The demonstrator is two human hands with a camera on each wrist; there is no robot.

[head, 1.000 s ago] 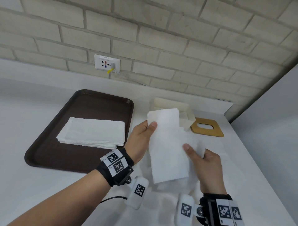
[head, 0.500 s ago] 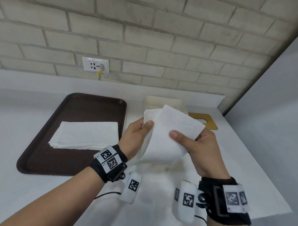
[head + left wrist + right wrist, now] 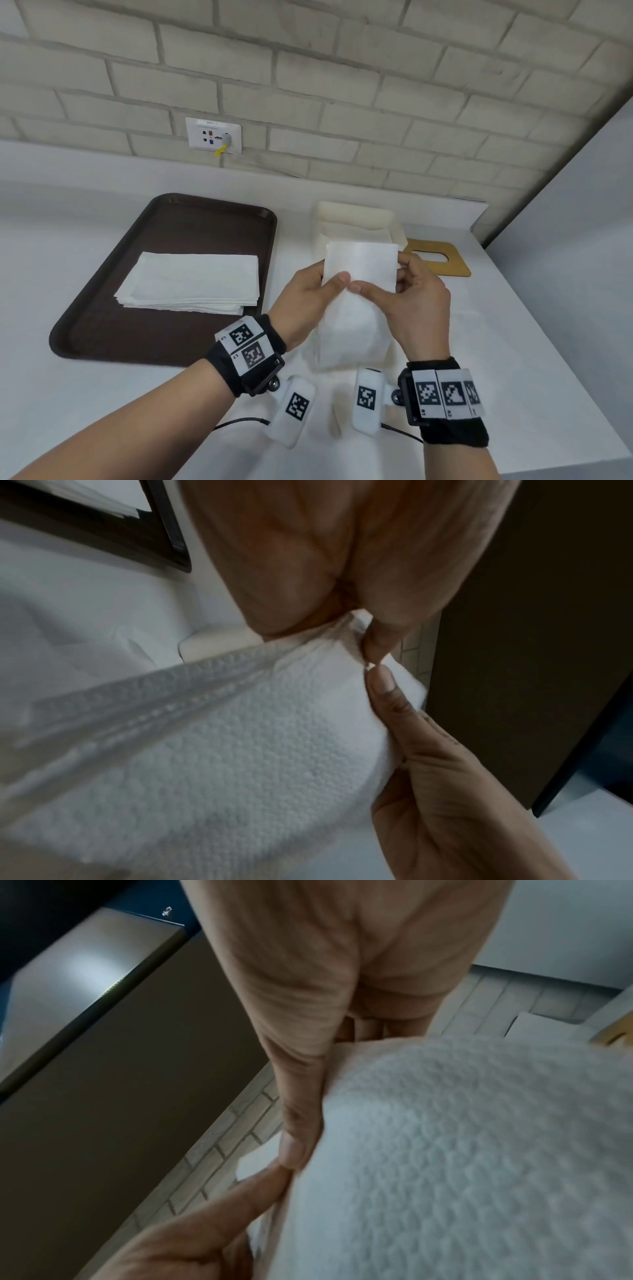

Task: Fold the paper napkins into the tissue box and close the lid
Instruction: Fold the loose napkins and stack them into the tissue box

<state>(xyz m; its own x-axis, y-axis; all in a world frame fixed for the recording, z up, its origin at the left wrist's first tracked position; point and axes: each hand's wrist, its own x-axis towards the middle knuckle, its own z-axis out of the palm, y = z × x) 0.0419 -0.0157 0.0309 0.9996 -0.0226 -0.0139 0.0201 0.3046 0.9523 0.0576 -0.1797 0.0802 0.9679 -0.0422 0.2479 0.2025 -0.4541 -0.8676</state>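
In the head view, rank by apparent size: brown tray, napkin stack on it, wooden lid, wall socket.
1. brown tray, clearly largest.
2. napkin stack.
3. wooden lid, though the right hand partly hides it.
4. wall socket, smallest; it is also farthest away, so its true size is unsure.

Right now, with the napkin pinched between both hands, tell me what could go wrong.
1. The napkin is thin; the left hand and right hand pinch its top edge close together, so a pull could tear it.
2. Its lower part hangs loose and bulging, so the fold may come out uneven.
3. The box looks nearly full; pushing it in could crumple it.
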